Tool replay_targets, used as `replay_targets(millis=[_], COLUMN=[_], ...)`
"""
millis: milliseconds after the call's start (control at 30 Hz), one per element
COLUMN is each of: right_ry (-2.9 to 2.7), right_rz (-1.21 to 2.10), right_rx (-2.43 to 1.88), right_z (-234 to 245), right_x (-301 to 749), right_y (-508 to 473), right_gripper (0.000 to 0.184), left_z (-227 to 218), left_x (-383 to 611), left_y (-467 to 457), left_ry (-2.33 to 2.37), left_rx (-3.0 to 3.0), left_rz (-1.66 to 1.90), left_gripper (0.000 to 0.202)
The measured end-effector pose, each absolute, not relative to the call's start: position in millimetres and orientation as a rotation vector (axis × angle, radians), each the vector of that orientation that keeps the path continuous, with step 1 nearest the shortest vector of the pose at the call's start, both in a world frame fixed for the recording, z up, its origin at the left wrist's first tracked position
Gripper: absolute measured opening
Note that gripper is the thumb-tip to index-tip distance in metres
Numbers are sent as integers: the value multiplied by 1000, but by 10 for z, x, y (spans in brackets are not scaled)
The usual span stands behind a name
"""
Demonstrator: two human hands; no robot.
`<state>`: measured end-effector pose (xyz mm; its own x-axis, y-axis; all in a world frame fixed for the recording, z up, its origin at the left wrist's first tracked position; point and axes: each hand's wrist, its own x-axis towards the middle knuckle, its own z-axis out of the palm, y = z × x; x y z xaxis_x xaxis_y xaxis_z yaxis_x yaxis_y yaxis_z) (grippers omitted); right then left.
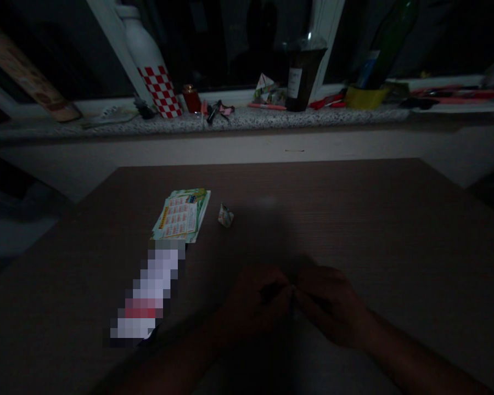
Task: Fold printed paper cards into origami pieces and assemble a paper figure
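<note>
Head camera, and from where I stood the left hand (pixel 259 293) and right hand (pixel 333 304) met over the dim table (pixel 379 219), fingers bent inward, tips together; in that gloom I couldn't tell whether they gripped anything. A small folded paper (pixel 225 216) lay beyond the left hand, just right of some printed sheets (pixel 181 215), with a pixelated pale object (pixel 152 291) nearer the person.
</note>
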<state>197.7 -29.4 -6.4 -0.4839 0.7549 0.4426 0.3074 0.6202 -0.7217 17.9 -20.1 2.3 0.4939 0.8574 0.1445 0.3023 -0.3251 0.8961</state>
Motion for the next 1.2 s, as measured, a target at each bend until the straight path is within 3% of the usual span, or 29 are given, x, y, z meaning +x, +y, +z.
replay_targets(millis=[633, 967, 1200], right_ry=[-1861, -1703, -1584], right_rz=[1243, 1125, 1215], right_rx=[-951, -1008, -1077], right_z=[-153, -133, -124], right_x=[1980, 1991, 1976], right_y=[-221, -216, -239], right_gripper=[32, 31, 38], left_z=[-14, -73, -51], left_x=[182, 170, 153], left_y=[-133, -174, -187], left_ry=[920, 839, 840], left_rx=[1680, 1632, 1716], left_rz=[761, 606, 684], left_gripper=[19, 33, 20])
